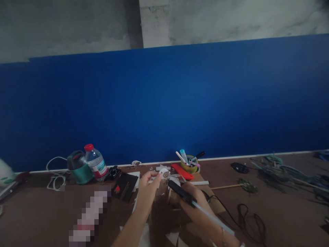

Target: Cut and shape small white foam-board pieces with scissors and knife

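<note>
My left hand (147, 192) is raised over the brown table (38, 212), its fingers pinched on a small white oval piece (164, 173). My right hand (195, 206) is closed around a black glue gun (180, 191) with a white glue stick (213, 218) poking out of its back toward my wrist. The gun's tip points at the white piece. A black cord (246, 219) trails from the gun to the right. Under both hands lies a piece of brown cardboard (203, 181) with white scraps around it.
A water bottle (95, 164) and a teal jug (79, 167) stand at the back left by a white cable (55, 178). A yellow cup of pens (189, 164), a red flat object (182, 171) and dark green wire pieces (277, 171) lie toward the right. A blue wall panel (164, 103) backs the table.
</note>
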Demonstrator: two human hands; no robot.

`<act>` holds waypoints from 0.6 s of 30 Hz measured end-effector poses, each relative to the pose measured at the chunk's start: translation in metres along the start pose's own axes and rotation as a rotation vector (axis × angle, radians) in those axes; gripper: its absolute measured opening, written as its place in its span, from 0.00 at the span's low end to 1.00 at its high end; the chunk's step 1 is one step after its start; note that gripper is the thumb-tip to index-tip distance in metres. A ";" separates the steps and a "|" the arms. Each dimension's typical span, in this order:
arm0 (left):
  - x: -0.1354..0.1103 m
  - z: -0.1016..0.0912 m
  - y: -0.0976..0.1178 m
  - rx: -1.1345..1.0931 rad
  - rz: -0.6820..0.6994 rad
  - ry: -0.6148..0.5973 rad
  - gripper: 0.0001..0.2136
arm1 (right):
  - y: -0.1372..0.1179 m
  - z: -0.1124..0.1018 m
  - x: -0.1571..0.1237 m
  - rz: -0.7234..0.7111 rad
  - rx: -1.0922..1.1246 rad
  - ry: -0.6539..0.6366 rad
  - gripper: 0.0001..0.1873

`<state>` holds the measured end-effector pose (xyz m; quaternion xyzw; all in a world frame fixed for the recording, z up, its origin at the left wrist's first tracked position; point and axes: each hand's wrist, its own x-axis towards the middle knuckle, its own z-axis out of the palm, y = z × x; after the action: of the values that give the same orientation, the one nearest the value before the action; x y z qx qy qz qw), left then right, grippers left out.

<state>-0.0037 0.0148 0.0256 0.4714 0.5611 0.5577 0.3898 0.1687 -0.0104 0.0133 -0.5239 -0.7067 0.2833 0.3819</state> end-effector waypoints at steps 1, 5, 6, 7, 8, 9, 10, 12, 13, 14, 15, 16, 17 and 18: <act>0.001 -0.001 -0.001 0.007 0.005 -0.003 0.14 | 0.000 0.000 0.000 0.000 -0.001 -0.007 0.06; 0.003 -0.002 -0.003 -0.002 0.001 0.001 0.16 | 0.002 -0.001 0.000 -0.005 -0.008 -0.008 0.06; 0.003 -0.002 -0.003 -0.013 -0.008 -0.003 0.16 | 0.003 -0.001 0.000 -0.008 -0.016 -0.008 0.07; 0.003 -0.002 -0.003 -0.026 -0.016 -0.004 0.16 | 0.004 0.000 0.000 -0.010 -0.028 -0.006 0.07; 0.003 -0.002 -0.003 -0.039 -0.022 -0.002 0.16 | 0.005 0.000 0.000 -0.009 -0.044 -0.003 0.06; 0.003 -0.002 -0.003 -0.049 -0.025 -0.004 0.16 | 0.006 0.001 0.000 -0.004 -0.062 -0.002 0.06; 0.003 -0.002 -0.004 -0.058 -0.024 -0.002 0.16 | 0.007 0.001 0.000 0.002 -0.078 -0.005 0.06; 0.004 -0.001 -0.005 -0.064 -0.014 0.009 0.16 | 0.006 0.001 -0.001 0.005 -0.084 -0.022 0.06; 0.004 -0.001 -0.005 -0.060 -0.009 0.012 0.16 | 0.004 0.000 -0.001 -0.004 -0.072 -0.033 0.07; 0.004 -0.002 -0.006 -0.052 -0.006 0.010 0.16 | 0.003 0.000 -0.002 -0.020 -0.052 -0.046 0.08; 0.005 -0.002 -0.007 -0.045 -0.005 0.008 0.16 | 0.001 -0.001 -0.002 -0.040 -0.026 -0.057 0.09; 0.005 -0.002 -0.008 -0.039 -0.005 0.005 0.16 | -0.001 -0.001 -0.003 -0.058 -0.002 -0.064 0.10; 0.006 -0.002 -0.008 -0.034 -0.006 0.002 0.17 | -0.002 -0.002 -0.003 -0.068 0.015 -0.067 0.10; 0.006 -0.002 -0.009 -0.031 -0.004 0.002 0.16 | -0.003 -0.002 -0.003 -0.073 0.025 -0.069 0.10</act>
<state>-0.0079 0.0202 0.0174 0.4636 0.5535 0.5662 0.3977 0.1695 -0.0142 0.0159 -0.4829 -0.7344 0.2958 0.3741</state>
